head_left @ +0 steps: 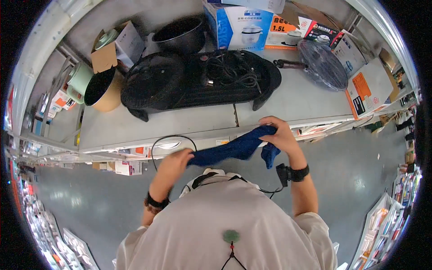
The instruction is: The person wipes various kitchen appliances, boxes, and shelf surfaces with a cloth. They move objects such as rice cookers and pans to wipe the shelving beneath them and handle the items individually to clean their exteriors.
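Observation:
A dark blue cloth [231, 148] is stretched between my two hands in front of the shelf edge. My left hand [177, 163] is closed on its left end. At the other end, my right hand [280, 136] pinches the cloth, and a loose corner hangs below the fingers. Behind the cloth, on the white shelf, stands a long black electric griddle [193, 92] with a round pan section at its left. A coiled black power cord [231, 72] with a plug lies on the griddle's flat part.
Left of the griddle stand a tan pot [105, 92] and an open carton [128, 42]; a black pot [180, 36] is behind. To the right lies a plastic-wrapped frying pan [321, 65]. Appliance boxes [243, 29] line the back. The shelf's front edge [211, 132] runs just beyond my hands.

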Demonstrator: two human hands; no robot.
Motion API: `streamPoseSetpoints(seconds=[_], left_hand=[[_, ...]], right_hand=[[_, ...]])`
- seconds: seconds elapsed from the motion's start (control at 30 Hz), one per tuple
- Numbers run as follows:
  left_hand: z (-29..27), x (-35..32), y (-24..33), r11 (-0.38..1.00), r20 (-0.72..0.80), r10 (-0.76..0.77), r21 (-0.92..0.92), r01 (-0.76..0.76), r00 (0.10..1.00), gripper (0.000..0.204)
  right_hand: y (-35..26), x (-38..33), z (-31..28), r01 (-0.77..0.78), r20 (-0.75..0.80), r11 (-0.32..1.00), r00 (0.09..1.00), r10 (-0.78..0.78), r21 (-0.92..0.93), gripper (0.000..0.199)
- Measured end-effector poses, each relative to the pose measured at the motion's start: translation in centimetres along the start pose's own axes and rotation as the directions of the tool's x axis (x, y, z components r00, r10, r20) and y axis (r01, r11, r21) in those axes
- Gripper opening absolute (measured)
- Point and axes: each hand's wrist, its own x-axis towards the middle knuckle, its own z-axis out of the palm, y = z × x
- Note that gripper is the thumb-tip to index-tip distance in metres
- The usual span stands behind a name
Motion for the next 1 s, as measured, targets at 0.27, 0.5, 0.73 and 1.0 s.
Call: streamPoseSetpoints(seconds=[0.27,0.5,0.73,1.0], left_hand=[[-3.0,1.6,-1.6,0.978,-0.53,-0.21,-0.126,0.169,0.822,0.024],[6.1,5.9,-10.2,0.944,-0.328,-0.008,0.308,0.115,0.945,0.032],[11.1,9.7,-2.6,0.938,-0.049,0.268,0.241,-0.249,0.962,0.047],[16.1,15.9,2.9,0.832,0.053,0.549,0.056,-0.552,0.834,0.046]], right_hand=[[3.1,7.3,12.6,0.195,-0.425,0.82,0.777,-0.464,-0.539,0.029],[3.6,4.8,15.5,0.39,0.121,0.516,0.869,-0.479,-0.763,0.044],[7.3,-0.3,4.3,0.322,-0.094,0.632,0.841,-0.533,-0.705,0.037],[12.5,0.0,-5.0,-0.607,-0.87,0.629,0.4,-0.287,-0.486,0.028]])
